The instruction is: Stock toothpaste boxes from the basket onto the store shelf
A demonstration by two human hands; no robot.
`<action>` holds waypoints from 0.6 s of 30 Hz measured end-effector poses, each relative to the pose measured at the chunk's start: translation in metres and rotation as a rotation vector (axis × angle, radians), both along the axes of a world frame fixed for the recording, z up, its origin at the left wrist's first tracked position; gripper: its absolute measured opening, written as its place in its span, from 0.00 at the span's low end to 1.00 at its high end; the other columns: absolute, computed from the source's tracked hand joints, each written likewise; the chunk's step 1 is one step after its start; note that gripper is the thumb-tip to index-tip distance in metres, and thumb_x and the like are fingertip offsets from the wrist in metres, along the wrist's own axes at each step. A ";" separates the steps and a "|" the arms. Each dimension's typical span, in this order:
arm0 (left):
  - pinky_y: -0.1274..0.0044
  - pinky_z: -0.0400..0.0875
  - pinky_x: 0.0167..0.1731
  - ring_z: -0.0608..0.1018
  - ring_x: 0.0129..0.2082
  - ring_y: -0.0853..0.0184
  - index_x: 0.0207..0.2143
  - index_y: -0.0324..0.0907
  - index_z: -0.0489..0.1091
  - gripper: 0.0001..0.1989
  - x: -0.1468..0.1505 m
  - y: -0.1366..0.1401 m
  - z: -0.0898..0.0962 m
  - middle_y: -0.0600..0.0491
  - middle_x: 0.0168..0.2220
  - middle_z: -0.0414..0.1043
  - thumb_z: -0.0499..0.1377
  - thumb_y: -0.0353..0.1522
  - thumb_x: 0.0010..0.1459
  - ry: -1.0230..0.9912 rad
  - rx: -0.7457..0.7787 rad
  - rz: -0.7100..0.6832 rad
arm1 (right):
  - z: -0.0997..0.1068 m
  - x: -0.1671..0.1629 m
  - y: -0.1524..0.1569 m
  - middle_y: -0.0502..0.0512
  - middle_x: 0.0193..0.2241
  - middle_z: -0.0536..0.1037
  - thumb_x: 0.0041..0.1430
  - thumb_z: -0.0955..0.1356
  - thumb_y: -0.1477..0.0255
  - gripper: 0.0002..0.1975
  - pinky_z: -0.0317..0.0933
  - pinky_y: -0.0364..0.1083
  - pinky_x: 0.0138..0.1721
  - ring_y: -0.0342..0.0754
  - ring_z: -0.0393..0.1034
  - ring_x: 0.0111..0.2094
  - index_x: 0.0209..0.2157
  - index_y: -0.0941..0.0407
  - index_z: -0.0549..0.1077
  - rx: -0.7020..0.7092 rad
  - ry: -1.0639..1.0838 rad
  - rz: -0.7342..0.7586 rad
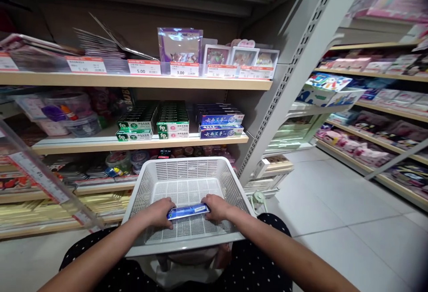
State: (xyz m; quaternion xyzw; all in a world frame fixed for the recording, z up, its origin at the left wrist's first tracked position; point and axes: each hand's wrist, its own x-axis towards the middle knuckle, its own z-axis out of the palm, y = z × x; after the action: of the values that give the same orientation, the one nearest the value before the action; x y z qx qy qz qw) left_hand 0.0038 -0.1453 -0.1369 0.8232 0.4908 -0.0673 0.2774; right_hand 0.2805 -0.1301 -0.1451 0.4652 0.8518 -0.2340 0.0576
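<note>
My left hand [162, 212] and my right hand [217, 207] are closed on opposite ends of a long, narrow blue package [187, 211]. It has a small white label near its right end, and its exact kind cannot be made out. Both hands hold it over the near half of a white perforated plastic basket [197, 163], level and slightly tilted up to the right. Beneath the package shows the mesh bottom of the basket, which rests in front of my knees.
Ahead, a shelf [100, 143] bears stacks of green-and-white boxes [135, 135] and blue boxes [220, 130]. Above it, another shelf [140, 81] holds flat packs behind price tags. A grey upright post [287, 87] stands to the right, beside a tiled aisle [324, 211].
</note>
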 end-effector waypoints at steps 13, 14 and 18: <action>0.74 0.71 0.30 0.78 0.31 0.61 0.35 0.40 0.69 0.20 -0.007 0.019 0.002 0.50 0.35 0.75 0.67 0.34 0.36 -0.183 -0.248 0.492 | -0.012 0.014 0.023 0.58 0.44 0.76 0.40 0.78 0.68 0.32 0.66 0.44 0.38 0.51 0.73 0.41 0.48 0.58 0.69 -0.349 0.352 -0.517; 0.74 0.71 0.28 0.78 0.30 0.62 0.37 0.40 0.68 0.22 -0.007 0.019 0.001 0.48 0.37 0.75 0.67 0.34 0.36 -0.208 -0.277 0.532 | -0.013 0.015 0.023 0.58 0.43 0.76 0.40 0.78 0.68 0.32 0.66 0.43 0.36 0.50 0.73 0.39 0.48 0.58 0.69 -0.367 0.388 -0.558; 0.72 0.73 0.26 0.78 0.28 0.62 0.37 0.39 0.67 0.25 -0.007 0.020 -0.002 0.46 0.38 0.74 0.69 0.36 0.35 -0.290 -0.348 0.665 | -0.015 0.017 0.026 0.54 0.29 0.76 0.43 0.78 0.66 0.27 0.62 0.42 0.22 0.45 0.70 0.25 0.43 0.59 0.69 -0.507 0.491 -0.668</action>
State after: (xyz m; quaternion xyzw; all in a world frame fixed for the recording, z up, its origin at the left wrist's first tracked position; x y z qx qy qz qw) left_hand -0.0030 -0.1257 -0.1388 0.5614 0.6674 0.0611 0.4856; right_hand 0.2972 -0.1043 -0.1606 0.6157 0.5604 -0.5426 -0.1118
